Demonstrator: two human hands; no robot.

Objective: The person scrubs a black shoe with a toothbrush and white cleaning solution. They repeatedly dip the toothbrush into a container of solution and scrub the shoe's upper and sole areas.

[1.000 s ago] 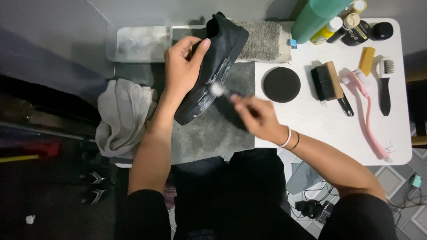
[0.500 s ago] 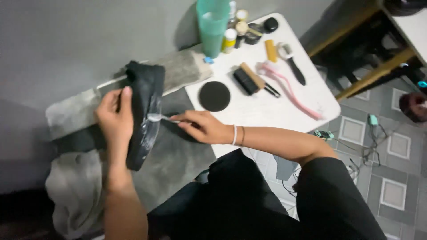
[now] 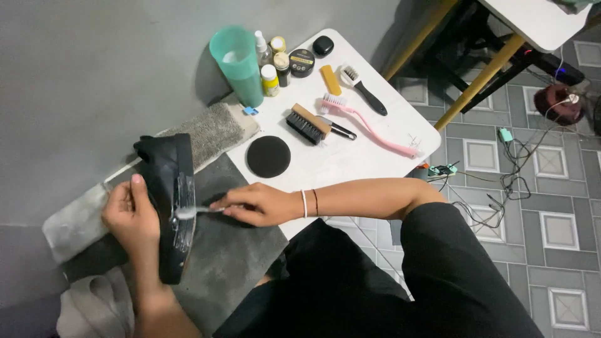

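My left hand [image 3: 130, 216] grips a black shoe [image 3: 170, 206] on its side, sole edge turned up, above a dark grey mat [image 3: 231, 256]. White foam streaks the sole edge. My right hand [image 3: 256, 204] holds a small thin brush [image 3: 199, 211] whose bristle end rests on the foamy sole. A white bracelet and a dark band sit on my right wrist.
A white table [image 3: 350, 159] carries a teal cup [image 3: 238, 62], small bottles [image 3: 270, 78], a round black tin lid [image 3: 268, 156], a wooden brush [image 3: 308, 123], a pink long-handled brush [image 3: 369, 128] and a black-handled brush [image 3: 366, 92]. A grey towel [image 3: 206, 131] lies behind the shoe. Cables cross the tiled floor [image 3: 501, 181].
The view has swung, so table and shoe now sit tilted in the frame. My right hand has moved the brush along the sole edge; my left hand keeps its hold on the shoe.
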